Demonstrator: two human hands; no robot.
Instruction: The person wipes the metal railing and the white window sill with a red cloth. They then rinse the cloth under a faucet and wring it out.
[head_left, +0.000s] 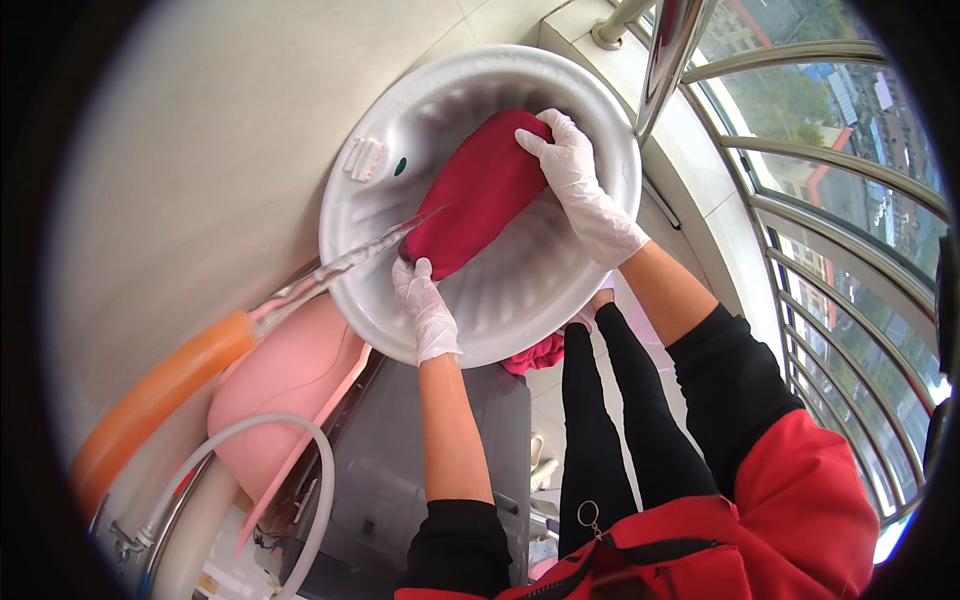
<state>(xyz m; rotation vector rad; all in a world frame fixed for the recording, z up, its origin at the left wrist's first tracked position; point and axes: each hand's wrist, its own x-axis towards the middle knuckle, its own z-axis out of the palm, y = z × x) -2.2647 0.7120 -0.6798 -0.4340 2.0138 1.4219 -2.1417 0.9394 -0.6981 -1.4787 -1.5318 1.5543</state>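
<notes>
Both my hands wear thin white gloves and hold a dark red cloth (484, 191) stretched over a large white basin (517, 315). My left hand (426, 307) pinches its lower end near the basin's near rim. At the upper right, my right hand (570, 165) grips the other end between thumb and fingers. A stream of water (367, 251) runs from an orange hose (165, 397) onto the cloth's lower left part. On the basin's inner left wall are a white sticker with print (365, 159) and a small dark green oval (400, 166).
A pink plastic basin (285, 390) leans by the wall at left, near a looped white hose (326, 472). Below my left arm is a dark grey appliance lid (375, 465). Metal railings (832, 157) line the window at right. Crumpled red cloth (536, 355) lies under the basin's rim.
</notes>
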